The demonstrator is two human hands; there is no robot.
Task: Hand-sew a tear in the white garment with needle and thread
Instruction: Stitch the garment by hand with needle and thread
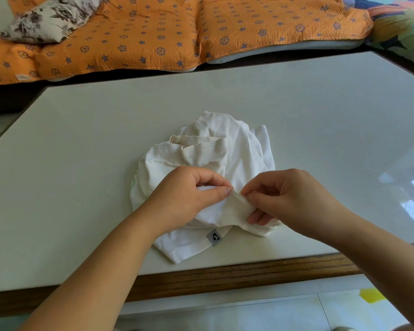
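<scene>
A crumpled white garment (227, 149) lies on the white table (296, 111), a small grey label (214, 237) at its near hem. My left hand (189, 199) pinches a raised fold of the cloth between thumb and fingers. My right hand (289, 199) pinches something thin at that same fold, with its lower fingers under the cloth; the needle (242, 193) shows only as a faint sliver at my fingertips. A pale thread (120, 185) loops on the table left of the garment.
The table has a wooden near edge (225, 275). Behind it stands a sofa with an orange patterned cover (167, 32) and a floral cushion (50, 17). A yellow scrap (372, 295) lies on the tiled floor at the lower right.
</scene>
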